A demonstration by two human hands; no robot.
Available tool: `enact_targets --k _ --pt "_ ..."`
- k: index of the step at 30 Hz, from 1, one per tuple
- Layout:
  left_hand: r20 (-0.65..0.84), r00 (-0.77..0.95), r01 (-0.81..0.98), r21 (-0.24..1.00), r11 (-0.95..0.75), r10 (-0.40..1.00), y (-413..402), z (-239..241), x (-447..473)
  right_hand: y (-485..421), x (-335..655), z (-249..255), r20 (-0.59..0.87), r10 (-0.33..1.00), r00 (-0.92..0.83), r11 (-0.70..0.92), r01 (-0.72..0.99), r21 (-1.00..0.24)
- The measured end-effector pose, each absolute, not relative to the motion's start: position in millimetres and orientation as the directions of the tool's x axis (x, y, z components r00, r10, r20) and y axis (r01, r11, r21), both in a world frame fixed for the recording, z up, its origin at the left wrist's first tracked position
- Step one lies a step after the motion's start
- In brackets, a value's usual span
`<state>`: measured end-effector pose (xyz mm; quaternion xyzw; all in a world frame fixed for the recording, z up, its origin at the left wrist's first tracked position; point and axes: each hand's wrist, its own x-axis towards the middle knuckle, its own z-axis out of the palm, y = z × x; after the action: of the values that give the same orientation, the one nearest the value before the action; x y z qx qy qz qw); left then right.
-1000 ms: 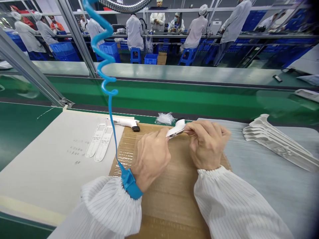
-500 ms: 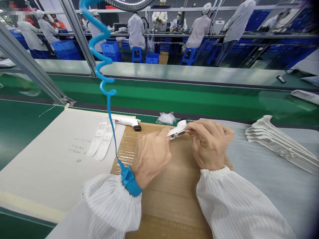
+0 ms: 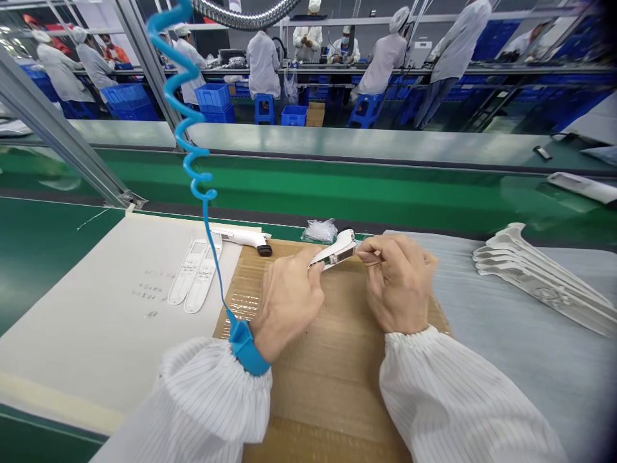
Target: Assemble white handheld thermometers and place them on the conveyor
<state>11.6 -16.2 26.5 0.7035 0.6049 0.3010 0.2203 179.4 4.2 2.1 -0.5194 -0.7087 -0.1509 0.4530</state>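
My left hand (image 3: pixel 288 302) is closed on the near end of a white plastic shell part (image 3: pixel 337 248), which it holds just above a brown cardboard sheet (image 3: pixel 318 360). My right hand (image 3: pixel 398 283) is next to the part's far end, with its fingers pinched together close to it; I cannot make out whether they hold anything. A blue wrist strap (image 3: pixel 245 347) with a coiled blue cord (image 3: pixel 190 141) is on my left wrist.
A white handheld device (image 3: pixel 243 238) and two flat white panels (image 3: pixel 195 276) lie on a white sheet (image 3: pixel 72 321) at left. A small clear plastic bag (image 3: pixel 319 229) lies ahead. Stacked white shells (image 3: pixel 535 276) sit at right. A green conveyor belt (image 3: pixel 385 186) runs beyond; several white-coated people work behind.
The white part has tilted up a little in my left hand. My right hand has eased back from it slightly. The coiled cord has swung left.
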Motion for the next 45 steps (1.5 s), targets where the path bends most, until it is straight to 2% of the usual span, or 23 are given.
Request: enact_targets --k 10,13,16,19,21,23,27,31,35,39,45 --pt "0.204 0.157 0.764 0.595 -0.250 0.966 -21.3 23.0 13.2 7.6 180.9 4.0 0.843 0.518 -0.145 0.404 0.910 -0.092" --pt "0.184 0.147 0.741 0.631 -0.231 0.972 -20.9 22.2 13.4 7.7 177.6 2.0 0.816 0.551 -0.177 0.395 0.916 -0.068" --pt "0.081 0.101 0.591 0.797 -0.125 0.992 -16.0 21.9 12.9 5.8 175.1 0.4 0.787 0.603 -0.130 0.419 0.891 -0.174" --pt "-0.124 0.128 0.246 0.965 0.089 0.984 -9.1 24.4 10.9 3.7 174.9 0.2 0.731 0.681 -0.027 0.475 0.777 -0.414" --pt "-0.222 0.208 0.027 0.975 0.221 0.953 -6.5 27.6 8.8 2.9 175.0 0.8 0.669 0.742 0.035 0.485 0.662 -0.572" --pt "-0.259 0.288 -0.091 0.951 0.295 0.922 -6.2 31.0 6.9 2.0 174.2 1.9 0.603 0.791 0.105 0.451 0.567 -0.689" --pt "-0.250 0.414 -0.219 0.906 0.362 0.876 -9.7 35.7 6.2 -1.5 170.5 5.2 0.530 0.819 0.220 0.388 0.467 -0.794" --pt "-0.258 0.462 -0.292 0.859 0.420 0.849 -11.4 37.8 7.6 -4.6 167.8 8.9 0.530 0.811 0.247 0.391 0.446 -0.805" --pt "-0.257 0.482 -0.287 0.857 0.428 0.838 -10.5 38.4 7.0 -5.2 167.3 10.7 0.535 0.805 0.256 0.397 0.438 -0.807" --pt "-0.188 0.475 -0.234 0.915 0.330 0.860 -10.7 37.6 6.9 -5.5 167.8 9.9 0.523 0.810 0.266 0.390 0.422 -0.818" --pt "-0.093 0.369 -0.129 0.980 0.150 0.925 -14.7 38.3 12.1 -6.2 167.5 9.3 0.445 0.850 0.282 0.346 0.337 -0.875"
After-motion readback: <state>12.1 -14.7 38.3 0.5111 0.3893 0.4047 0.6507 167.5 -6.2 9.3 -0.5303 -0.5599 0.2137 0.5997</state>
